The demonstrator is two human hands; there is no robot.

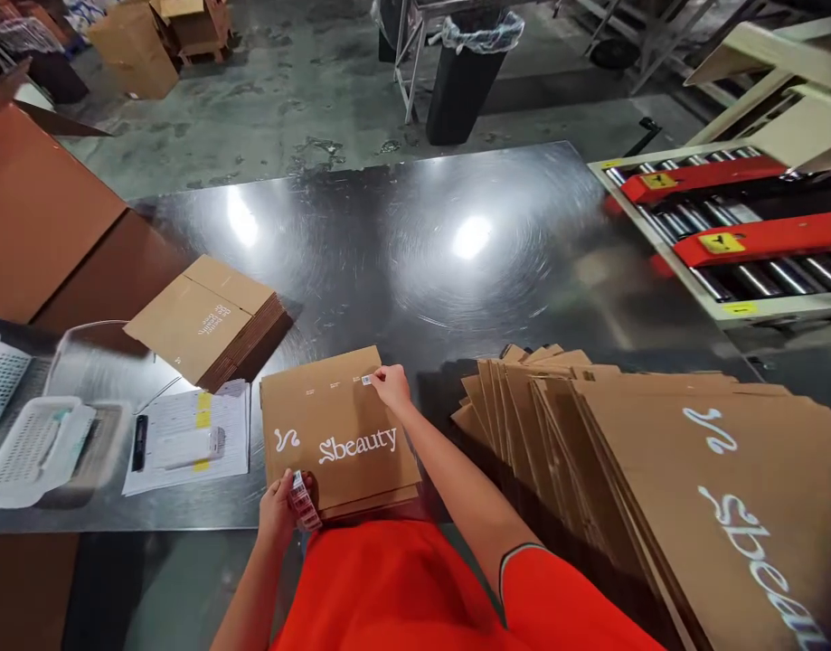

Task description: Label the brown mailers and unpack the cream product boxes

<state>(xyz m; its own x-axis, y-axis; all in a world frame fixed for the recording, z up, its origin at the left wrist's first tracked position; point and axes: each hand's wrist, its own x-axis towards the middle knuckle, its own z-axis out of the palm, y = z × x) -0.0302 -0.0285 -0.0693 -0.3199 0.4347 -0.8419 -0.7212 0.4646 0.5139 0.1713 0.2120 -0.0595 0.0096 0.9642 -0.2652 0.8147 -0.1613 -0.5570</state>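
A flattened cardboard box with white "beauty" lettering lies on top of a small pile in front of me. My right hand pinches a small white sticker label at the box's upper right corner, against the printed marks there. Whether the label is stuck down, I cannot tell. At the lower left edge of the box, my left hand is closed around a strip of labels, which hangs in a curl from the fingers.
More flattened boxes lean in a fanned stack at right. A smaller cardboard stack, papers with a black marker, and white plastic baskets sit at left. A roller conveyor adjoins the metal table.
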